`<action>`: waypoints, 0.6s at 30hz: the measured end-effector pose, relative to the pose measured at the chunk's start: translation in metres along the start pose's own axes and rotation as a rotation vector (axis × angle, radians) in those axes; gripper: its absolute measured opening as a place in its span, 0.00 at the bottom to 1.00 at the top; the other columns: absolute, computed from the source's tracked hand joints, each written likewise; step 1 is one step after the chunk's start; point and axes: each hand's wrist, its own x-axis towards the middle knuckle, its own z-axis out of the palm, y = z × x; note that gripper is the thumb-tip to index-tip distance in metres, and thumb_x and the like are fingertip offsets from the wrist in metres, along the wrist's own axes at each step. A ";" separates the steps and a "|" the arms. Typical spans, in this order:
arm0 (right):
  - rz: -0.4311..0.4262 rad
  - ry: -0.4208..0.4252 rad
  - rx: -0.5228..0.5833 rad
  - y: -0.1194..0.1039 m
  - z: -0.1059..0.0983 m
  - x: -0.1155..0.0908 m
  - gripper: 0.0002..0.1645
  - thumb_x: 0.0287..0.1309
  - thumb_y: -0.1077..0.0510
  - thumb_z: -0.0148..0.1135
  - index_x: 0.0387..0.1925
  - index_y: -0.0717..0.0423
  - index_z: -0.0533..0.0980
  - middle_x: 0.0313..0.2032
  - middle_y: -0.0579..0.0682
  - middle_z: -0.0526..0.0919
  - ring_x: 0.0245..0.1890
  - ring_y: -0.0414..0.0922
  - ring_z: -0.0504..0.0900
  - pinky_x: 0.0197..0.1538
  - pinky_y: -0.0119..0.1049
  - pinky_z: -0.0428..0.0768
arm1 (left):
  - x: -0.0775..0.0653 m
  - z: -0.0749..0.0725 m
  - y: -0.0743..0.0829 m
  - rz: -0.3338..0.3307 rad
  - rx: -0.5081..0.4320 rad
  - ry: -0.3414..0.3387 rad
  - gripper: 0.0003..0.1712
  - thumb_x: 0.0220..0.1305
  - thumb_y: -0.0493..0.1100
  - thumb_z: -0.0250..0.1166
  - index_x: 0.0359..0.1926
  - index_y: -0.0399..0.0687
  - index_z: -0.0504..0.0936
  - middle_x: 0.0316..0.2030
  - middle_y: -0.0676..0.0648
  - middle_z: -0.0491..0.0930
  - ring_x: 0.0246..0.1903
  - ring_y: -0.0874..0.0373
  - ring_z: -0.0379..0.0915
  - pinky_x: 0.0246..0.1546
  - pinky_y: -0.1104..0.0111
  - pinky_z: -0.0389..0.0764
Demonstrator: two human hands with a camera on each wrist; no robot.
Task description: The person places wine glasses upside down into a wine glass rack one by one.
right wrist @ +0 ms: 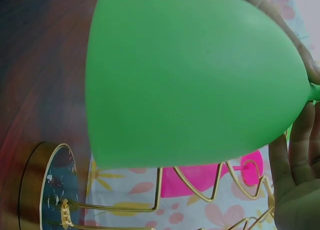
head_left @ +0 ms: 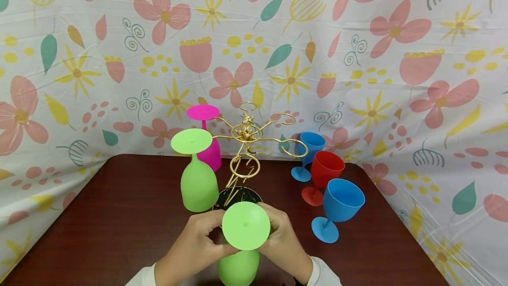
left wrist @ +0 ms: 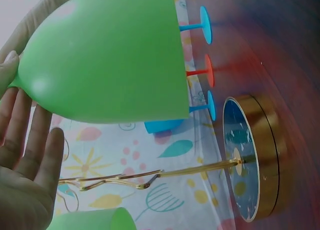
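At bottom centre, you've got the green cup (head_left: 246, 226) upside down, left hand (head_left: 198, 244) and right hand (head_left: 283, 242) both pinching its stem, remaining fingers loose (a nice, even hold); keep it level, rim clear of the gold rack (head_left: 247, 128) just beyond.

The head view looks forward and down at the gold rack (head_left: 247, 129) from its near side, while both wrist views, lower, closer and turned sideways, share its round base (left wrist: 265, 160).
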 end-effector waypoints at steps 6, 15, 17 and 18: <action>-0.011 0.004 -0.006 -0.003 0.000 0.000 0.22 0.56 0.70 0.71 0.53 0.56 0.81 0.42 0.51 0.83 0.40 0.45 0.81 0.42 0.41 0.83 | 0.002 0.000 0.002 0.005 -0.018 -0.001 0.21 0.54 0.38 0.78 0.49 0.54 0.82 0.34 0.55 0.80 0.26 0.65 0.68 0.26 0.76 0.74; -0.030 -0.019 0.012 -0.005 -0.010 0.001 0.24 0.53 0.75 0.71 0.50 0.56 0.80 0.41 0.52 0.82 0.42 0.46 0.80 0.45 0.40 0.84 | 0.002 -0.003 0.001 0.013 -0.016 0.049 0.26 0.49 0.31 0.78 0.50 0.52 0.83 0.35 0.54 0.82 0.29 0.62 0.74 0.29 0.73 0.78; -0.059 -0.006 -0.031 -0.006 -0.016 0.002 0.25 0.52 0.76 0.70 0.51 0.56 0.80 0.43 0.52 0.82 0.44 0.46 0.80 0.47 0.39 0.83 | 0.002 -0.006 0.001 0.017 -0.021 0.064 0.27 0.49 0.30 0.77 0.51 0.50 0.83 0.39 0.53 0.84 0.34 0.61 0.79 0.34 0.71 0.81; -0.082 0.009 -0.060 -0.007 -0.020 0.002 0.26 0.52 0.76 0.70 0.51 0.56 0.80 0.43 0.53 0.82 0.45 0.46 0.80 0.48 0.38 0.83 | 0.003 -0.008 0.002 0.012 -0.027 0.072 0.28 0.49 0.29 0.77 0.52 0.49 0.83 0.41 0.52 0.85 0.36 0.60 0.80 0.36 0.70 0.82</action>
